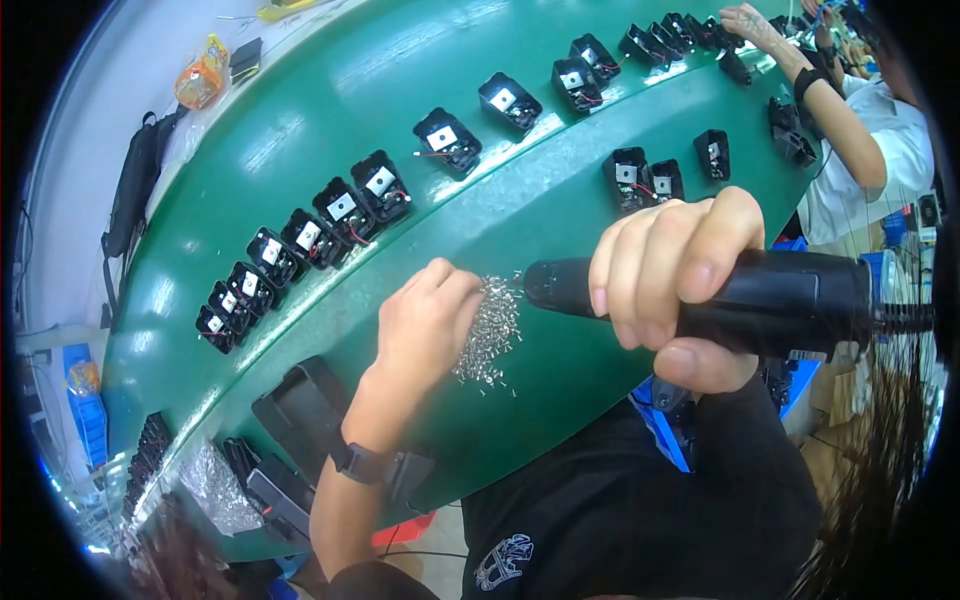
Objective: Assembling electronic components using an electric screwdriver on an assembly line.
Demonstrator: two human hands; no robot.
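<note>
- Silver screws (pixel 492 335) loose in a heap on the green bench (pixel 570 375), between the two hands, right at the left fingertips.
- Left hand (pixel 428 322) with fingers curled closely together; impossible to tell whether pinching a screw.
- Right hand (pixel 680 290) wrapped firmly around a black electric driver (pixel 790 295), nose pointing left toward the heap; tip too small to show any screw.
- Done, seemingly: pale plates and wires placed inside the black housings (pixel 450 140), lined up beyond both hands.
- Left over, seemingly: many screws unused, nearer housings open-topped, none between the hands.
- Beyond the right hand, more open housings (pixel 712 155); farther right, a co-worker's hand (pixel 752 27).
- In the way: left forearm (pixel 350 505) beside a black trough (pixel 305 405), partly covering nearby black parts.
</note>
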